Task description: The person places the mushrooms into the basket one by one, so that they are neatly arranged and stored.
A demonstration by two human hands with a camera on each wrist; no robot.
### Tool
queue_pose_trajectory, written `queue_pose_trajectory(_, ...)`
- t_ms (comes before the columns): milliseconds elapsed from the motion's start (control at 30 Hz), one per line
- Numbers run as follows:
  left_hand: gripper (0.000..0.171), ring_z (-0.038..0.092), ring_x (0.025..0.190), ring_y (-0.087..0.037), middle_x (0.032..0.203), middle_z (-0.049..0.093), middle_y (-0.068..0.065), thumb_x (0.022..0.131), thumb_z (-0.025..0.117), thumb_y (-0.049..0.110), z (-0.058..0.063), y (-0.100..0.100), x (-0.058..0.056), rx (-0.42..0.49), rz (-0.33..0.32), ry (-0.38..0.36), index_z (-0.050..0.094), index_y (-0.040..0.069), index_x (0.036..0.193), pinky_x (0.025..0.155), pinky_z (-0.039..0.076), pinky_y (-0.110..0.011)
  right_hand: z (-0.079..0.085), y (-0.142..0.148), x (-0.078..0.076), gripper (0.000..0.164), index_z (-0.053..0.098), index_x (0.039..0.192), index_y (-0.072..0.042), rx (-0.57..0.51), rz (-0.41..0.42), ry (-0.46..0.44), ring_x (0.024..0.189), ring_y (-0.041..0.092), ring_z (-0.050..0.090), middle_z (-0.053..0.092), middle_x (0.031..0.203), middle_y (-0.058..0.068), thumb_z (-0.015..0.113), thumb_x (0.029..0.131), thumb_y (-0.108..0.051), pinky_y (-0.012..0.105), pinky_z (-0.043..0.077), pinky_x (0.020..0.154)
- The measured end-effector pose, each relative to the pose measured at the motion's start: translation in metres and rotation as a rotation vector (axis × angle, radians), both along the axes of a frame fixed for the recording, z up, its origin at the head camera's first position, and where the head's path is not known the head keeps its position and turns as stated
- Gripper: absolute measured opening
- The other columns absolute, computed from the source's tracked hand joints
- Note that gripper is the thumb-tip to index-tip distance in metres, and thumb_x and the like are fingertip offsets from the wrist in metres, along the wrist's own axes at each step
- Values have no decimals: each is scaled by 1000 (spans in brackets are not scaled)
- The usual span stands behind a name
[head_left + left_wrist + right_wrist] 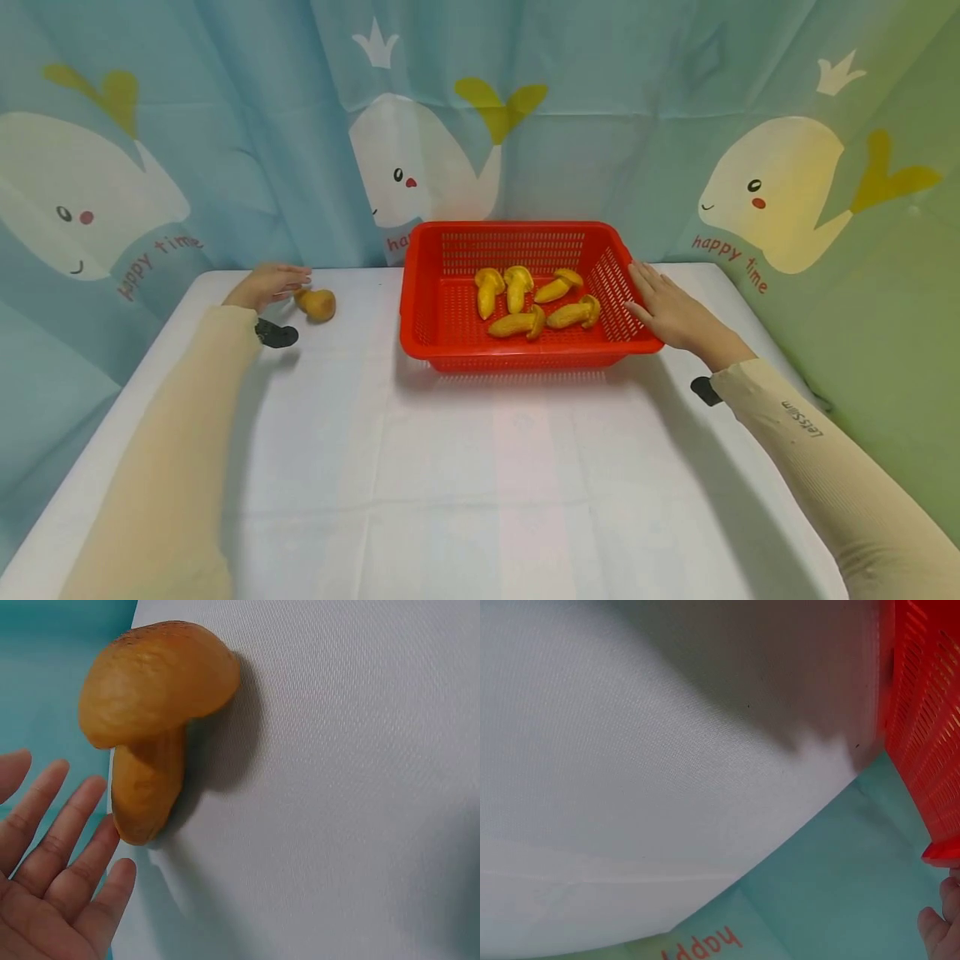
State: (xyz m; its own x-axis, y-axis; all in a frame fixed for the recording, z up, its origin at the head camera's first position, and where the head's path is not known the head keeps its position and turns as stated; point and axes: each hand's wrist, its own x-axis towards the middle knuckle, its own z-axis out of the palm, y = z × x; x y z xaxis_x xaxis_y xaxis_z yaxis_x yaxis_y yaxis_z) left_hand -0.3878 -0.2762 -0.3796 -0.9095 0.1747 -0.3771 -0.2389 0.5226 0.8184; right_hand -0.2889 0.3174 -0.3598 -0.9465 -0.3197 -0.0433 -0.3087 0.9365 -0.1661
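Observation:
A toy mushroom point(320, 305) with a rounded yellow-brown cap lies on the white table at the left. My left hand point(267, 286) is beside it with fingers extended and holds nothing. In the left wrist view, the fingers of that hand point(64, 862) are spread close to the mushroom's stem point(146, 795). Several yellow mushrooms point(517, 323) lie inside a red plastic basket point(525, 362) near the back of the table. My right hand point(671, 310) rests at the basket's right rim, fingers straight. Only its fingertips point(931, 927) show in the right wrist view, by the red rim.
The white tabletop point(450, 483) stretches in front of the basket. Behind it and at both sides hangs a blue-green curtain point(600, 167) printed with whales. A dark wrist strap piece point(277, 334) sticks out from the left sleeve, another point(705, 390) from the right.

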Motion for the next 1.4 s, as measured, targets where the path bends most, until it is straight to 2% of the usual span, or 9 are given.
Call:
queue_pose_trajectory(167, 58, 16, 142, -38, 155, 14, -24, 101, 38, 23, -1, -8, 3, -6, -33, 8, 16, -5, 147, 119, 14, -48, -1, 0, -1, 70, 4, 149, 3, 3, 12, 10, 144, 41, 6, 7, 156, 25, 38, 100, -34, 55, 7, 118)
queue_pose_trajectory(400, 61, 14, 143, -39, 155, 11, -25, 101, 40, 23, 0, -15, 9, -14, -38, -20, 12, -4, 148, 119, 13, -49, -1, 1, -2, 70, 4, 149, 3, 3, 18, 10, 144, 41, 6, 7, 156, 25, 38, 100, -34, 55, 7, 117)
queue_pose_trajectory(700, 64, 26, 138, -41, 151, 20, -28, 100, 44, 29, 5, -22, 20, -130, -117, -33, 19, -7, 146, 115, 22, -52, -1, 1, -2, 71, 4, 149, 2, -4, 7, -6, 144, 41, 6, 6, 156, 24, 38, 99, -35, 56, 7, 117)
queue_pose_trajectory(833, 62, 25, 138, -41, 151, 19, -28, 100, 45, 28, 3, -27, 22, -146, -171, -50, 20, -6, 146, 115, 21, -55, 0, 1, -1, 70, 4, 149, 3, -11, 3, -6, 144, 42, 6, 7, 156, 25, 40, 99, -32, 56, 7, 117)
queue_pose_trajectory(1000, 66, 26, 137, -40, 152, 20, -28, 97, 50, 32, 1, -33, 27, -169, -206, -68, 24, -4, 145, 115, 21, -55, 2, 0, 0, 70, 5, 149, 2, -20, -9, -13, 144, 41, 6, 6, 156, 24, 41, 99, -30, 56, 7, 117)
queue_pose_trajectory(1167, 66, 37, 130, -34, 150, 27, -25, 95, 53, 35, -5, -38, 32, -180, -216, -64, 29, -2, 144, 114, 26, -53, 2, 0, 1, 70, 5, 149, 3, -18, -4, -15, 144, 41, 6, 6, 156, 25, 41, 99, -30, 56, 7, 117)
queue_pose_trajectory(1267, 64, 46, 121, -24, 147, 33, -23, 95, 53, 35, -7, -38, 35, -185, -218, -48, 32, -2, 143, 112, 30, -52, 2, 0, 1, 70, 4, 149, 3, -20, 1, -14, 144, 42, 6, 6, 156, 25, 41, 99, -29, 57, 7, 117)
queue_pose_trajectory(1400, 64, 51, 110, -12, 142, 41, -19, 93, 56, 37, -8, -38, 36, -199, -233, -30, 37, -1, 141, 108, 37, -47, 2, 0, 0, 70, 4, 149, 3, -19, 8, -11, 144, 42, 6, 6, 156, 25, 41, 99, -30, 57, 7, 117)
